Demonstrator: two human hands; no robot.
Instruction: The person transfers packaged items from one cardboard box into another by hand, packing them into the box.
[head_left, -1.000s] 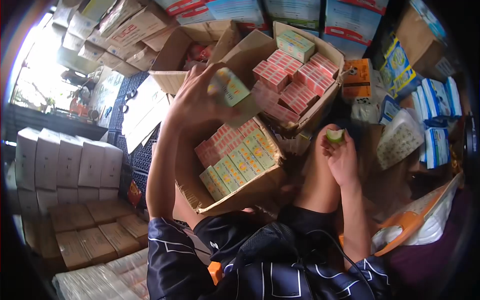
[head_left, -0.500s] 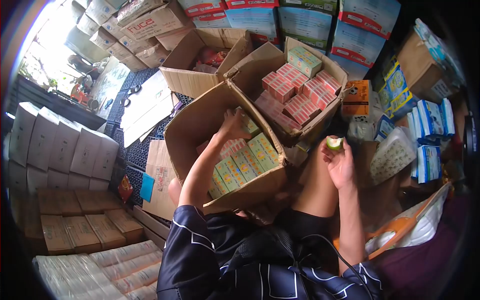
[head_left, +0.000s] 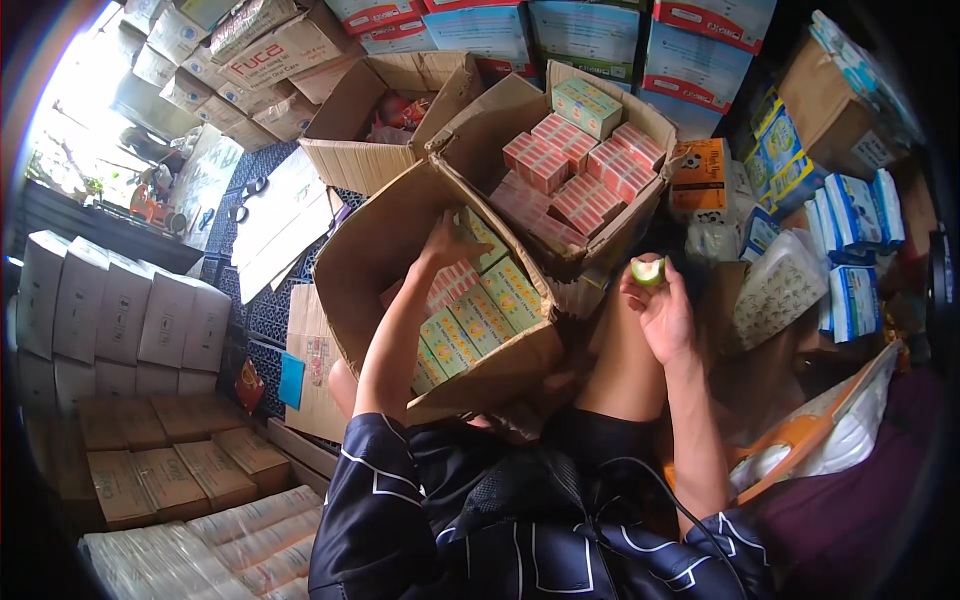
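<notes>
My left hand (head_left: 452,244) reaches into an open cardboard carton (head_left: 365,262) in front of me. Its fingers are closed on a small green-and-yellow box (head_left: 484,243) near the carton's back wall; some fingertips are hard to make out. More green-and-yellow boxes (head_left: 483,317) stand in rows at the near side, beside red-and-white packs (head_left: 452,286). Above my right thigh, my right hand (head_left: 667,318) holds a bitten green fruit (head_left: 648,272) with pale flesh between thumb and fingers.
Behind, a second carton (head_left: 657,167) holds red-and-white boxes (head_left: 537,163) and one green box (head_left: 586,107). A third open carton (head_left: 350,160) stands at its left. White cartons (head_left: 125,305) and brown boxes (head_left: 175,480) are stacked left. Blue-and-white packs (head_left: 853,300) and an orange chair (head_left: 790,460) are at right.
The view has shifted slightly, so most things sit a little further left and up. My left hand has moved slightly within the carton. My right hand still holds the fruit.
</notes>
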